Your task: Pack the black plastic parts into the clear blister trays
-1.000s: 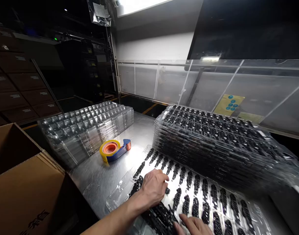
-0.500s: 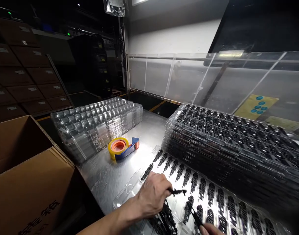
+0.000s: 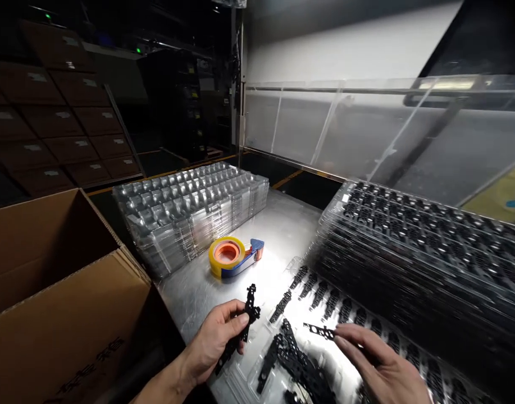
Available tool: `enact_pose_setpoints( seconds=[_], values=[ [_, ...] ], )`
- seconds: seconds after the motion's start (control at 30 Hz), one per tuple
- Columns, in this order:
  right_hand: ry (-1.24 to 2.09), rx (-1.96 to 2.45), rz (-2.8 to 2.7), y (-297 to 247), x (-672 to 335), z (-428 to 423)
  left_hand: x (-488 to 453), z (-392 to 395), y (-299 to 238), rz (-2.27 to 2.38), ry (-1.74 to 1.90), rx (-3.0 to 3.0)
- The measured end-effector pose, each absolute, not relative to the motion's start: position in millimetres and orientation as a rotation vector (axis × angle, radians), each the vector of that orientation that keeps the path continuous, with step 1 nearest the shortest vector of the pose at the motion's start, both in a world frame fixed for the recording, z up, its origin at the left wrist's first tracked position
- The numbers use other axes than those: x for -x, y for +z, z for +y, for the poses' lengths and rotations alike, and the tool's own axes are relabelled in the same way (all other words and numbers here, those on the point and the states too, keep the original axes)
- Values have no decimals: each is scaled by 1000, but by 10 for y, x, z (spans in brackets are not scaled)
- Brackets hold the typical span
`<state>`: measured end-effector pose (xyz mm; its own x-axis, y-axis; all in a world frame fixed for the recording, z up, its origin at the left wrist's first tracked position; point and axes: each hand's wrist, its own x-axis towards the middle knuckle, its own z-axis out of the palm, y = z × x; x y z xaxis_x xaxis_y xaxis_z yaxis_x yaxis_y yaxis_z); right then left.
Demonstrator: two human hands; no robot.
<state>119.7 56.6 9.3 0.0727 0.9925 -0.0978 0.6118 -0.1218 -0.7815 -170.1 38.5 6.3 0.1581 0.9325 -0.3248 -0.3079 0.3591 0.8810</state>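
Observation:
My left hand (image 3: pixel 217 336) is closed around a black perforated plastic part (image 3: pixel 252 306), which sticks up past the thumb. More black plastic shows below the fingers; whether it is a second piece I cannot tell. Between the fingertips of my right hand (image 3: pixel 381 359) is another slim black perforated part (image 3: pixel 316 330), pointing left. Below and between both hands, a loose heap of black parts (image 3: pixel 301 365) lies on a clear plastic tray (image 3: pixel 236 384). Rows of similar black parts (image 3: pixel 331 304) sit in the tray's pockets, partly hidden by my right hand.
A yellow tape roll in a blue dispenser (image 3: pixel 240 264) lies on the metal table (image 3: pixel 185 297). Behind it stands a stack of clear trays (image 3: pixel 206 219). A tall stack of filled trays (image 3: pixel 392 269) is at right, an open cardboard box (image 3: pixel 72 308) at left.
My left hand has drawn back left from over the tray, carrying black plastic. My right hand has come further into view with its part, now above the tray. The view has swung rightward.

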Motion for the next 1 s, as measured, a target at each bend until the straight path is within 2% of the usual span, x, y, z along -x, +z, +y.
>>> enact_pose_setpoints(
  seconds=[0.13, 0.37, 0.57, 0.7, 0.77, 0.83, 0.93, 1.0],
  values=[
    [975, 1768, -1876, 180, -1057, 970, 1688, 329, -11, 1051, 983, -799],
    [962, 1538, -2308, 159, -679, 1383, 1614, 255, -191, 1079, 1055, -942],
    [676, 1544, -2336, -2, -592, 1336, 1576, 242, -236, 1194, 1151, -1069],
    [587, 1557, -2308, -37, -554, 1120, 1608, 287, -123, 1277, 1041, -1130],
    [685, 1585, -2214, -33, -466, 965, 1638, 318, -48, 1343, 923, -1229],
    [935, 1582, -2023, -18, -344, 818, 1664, 344, 20, 1353, 811, -1387],
    [1399, 1400, -1700, 10, -185, 668, 1683, 369, 86, 1346, 687, -1644],
    [1518, 1286, -1620, 20, -139, 621, 1682, 373, 109, 1393, 602, -1756]
  ],
)
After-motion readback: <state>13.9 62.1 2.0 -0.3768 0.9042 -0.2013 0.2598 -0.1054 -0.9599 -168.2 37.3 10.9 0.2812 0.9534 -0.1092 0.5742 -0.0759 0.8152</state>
